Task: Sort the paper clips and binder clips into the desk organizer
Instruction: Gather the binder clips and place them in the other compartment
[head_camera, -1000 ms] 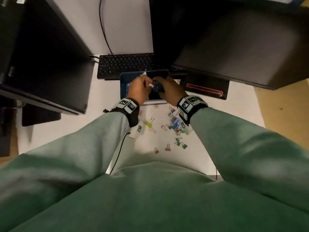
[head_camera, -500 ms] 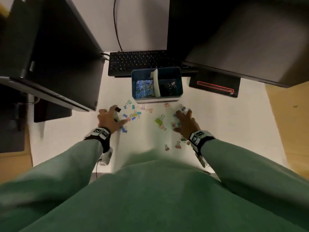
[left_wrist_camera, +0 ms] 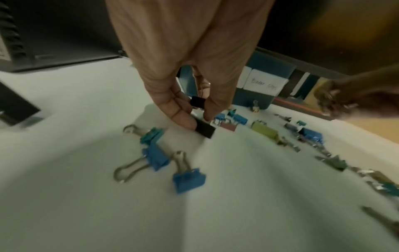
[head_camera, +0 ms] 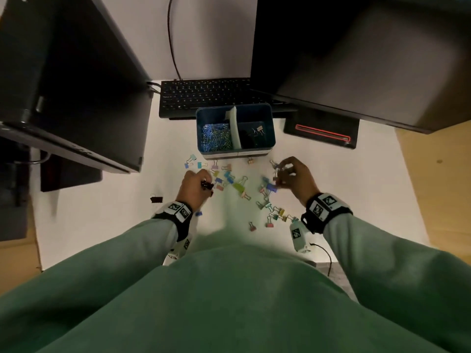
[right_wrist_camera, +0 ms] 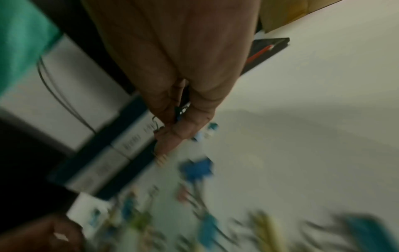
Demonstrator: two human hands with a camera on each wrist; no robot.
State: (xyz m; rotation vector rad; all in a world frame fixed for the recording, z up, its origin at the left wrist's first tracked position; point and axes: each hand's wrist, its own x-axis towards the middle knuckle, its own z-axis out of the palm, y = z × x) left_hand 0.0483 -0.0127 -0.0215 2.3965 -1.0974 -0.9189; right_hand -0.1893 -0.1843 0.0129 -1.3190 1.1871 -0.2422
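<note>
While a lone dark binder clip (head_camera: 156, 199) sits off at the far left of the white worktop (head_camera: 102, 212), the left hand (head_camera: 193, 186) has its grip pinched on small black binder clips (left_wrist_camera: 197, 102), one pressed against the surface. Scattered colourful binder clips (head_camera: 239, 186) cover the middle. Behind them is the blue plastic desk organizer (head_camera: 235, 151): shiny paper clips (head_camera: 216, 137) piled in its left compartment, a few binder clips in the right. The right hand (head_camera: 297, 178) is curled over a small bunch of clips (right_wrist_camera: 181, 110), too blurry to count.
</note>
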